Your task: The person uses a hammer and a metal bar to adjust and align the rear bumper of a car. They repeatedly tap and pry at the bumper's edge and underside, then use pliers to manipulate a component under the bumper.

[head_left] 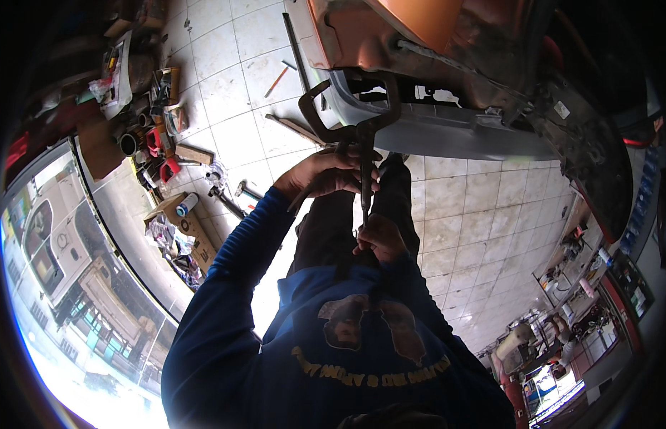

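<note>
My left hand (322, 173) is closed round the upper handle of a dark locking C-clamp (366, 139), held out in front of my body. Two curved jaws spread apart at its far end, with a gap between their tips. At the near end of the same tool, the fingers of my right hand (382, 237) are closed on the handle's tip. Beyond the jaws is a grey curved panel (447, 132) below an orange vehicle body (426, 28). The jaws overlap the panel's left end in the view; whether they touch it I cannot tell.
On the tiled floor to the left lie a hammer (279, 79), a long dark bar (296, 50) and a wooden strip (294, 129). Tools, red containers (168, 169) and a cardboard box (193, 229) crowd the left side. A dark wheel-arch liner (590, 150) hangs at right.
</note>
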`<control>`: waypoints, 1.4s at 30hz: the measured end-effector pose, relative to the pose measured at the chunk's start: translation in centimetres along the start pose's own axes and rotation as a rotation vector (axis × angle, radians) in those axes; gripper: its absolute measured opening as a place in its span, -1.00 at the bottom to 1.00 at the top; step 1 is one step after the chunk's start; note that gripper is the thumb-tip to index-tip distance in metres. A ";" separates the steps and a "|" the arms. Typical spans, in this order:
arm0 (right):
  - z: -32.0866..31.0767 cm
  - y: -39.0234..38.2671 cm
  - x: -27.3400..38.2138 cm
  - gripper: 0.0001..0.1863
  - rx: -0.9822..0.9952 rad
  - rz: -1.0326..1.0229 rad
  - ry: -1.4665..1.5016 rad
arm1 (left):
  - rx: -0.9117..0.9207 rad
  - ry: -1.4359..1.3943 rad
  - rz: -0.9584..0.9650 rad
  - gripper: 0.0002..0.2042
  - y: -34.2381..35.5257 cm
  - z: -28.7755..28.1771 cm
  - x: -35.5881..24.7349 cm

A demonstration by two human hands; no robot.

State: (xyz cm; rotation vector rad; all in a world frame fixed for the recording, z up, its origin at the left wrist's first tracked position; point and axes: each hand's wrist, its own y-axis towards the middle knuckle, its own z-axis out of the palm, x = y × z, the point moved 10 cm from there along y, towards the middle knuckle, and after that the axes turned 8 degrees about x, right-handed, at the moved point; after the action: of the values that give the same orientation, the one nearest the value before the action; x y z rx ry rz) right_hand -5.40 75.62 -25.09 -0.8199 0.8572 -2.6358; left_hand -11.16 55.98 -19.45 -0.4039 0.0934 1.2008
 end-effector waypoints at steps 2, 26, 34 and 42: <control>-0.6 0.5 -0.4 -0.59 -0.070 -0.013 -0.139 | 0.020 0.009 0.007 -0.41 0.1 0.1 -0.2; -0.4 1.0 0.3 -0.61 0.038 -0.061 0.183 | 0.019 -0.009 -0.001 -0.55 0.1 -0.5 0.0; -1.1 0.9 4.1 -0.63 -0.119 0.080 -0.299 | -0.052 0.014 -0.050 -0.55 -0.4 -1.1 -0.7; 2.0 0.5 6.1 -0.74 -0.165 0.107 -0.003 | -0.085 0.045 -0.028 -0.60 -1.0 -0.4 -1.2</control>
State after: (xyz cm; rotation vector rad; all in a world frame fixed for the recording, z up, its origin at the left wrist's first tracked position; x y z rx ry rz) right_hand -9.13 71.91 -21.45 -0.7923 1.0976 -2.4965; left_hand -10.63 54.49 -19.21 -0.5055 0.0759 1.1712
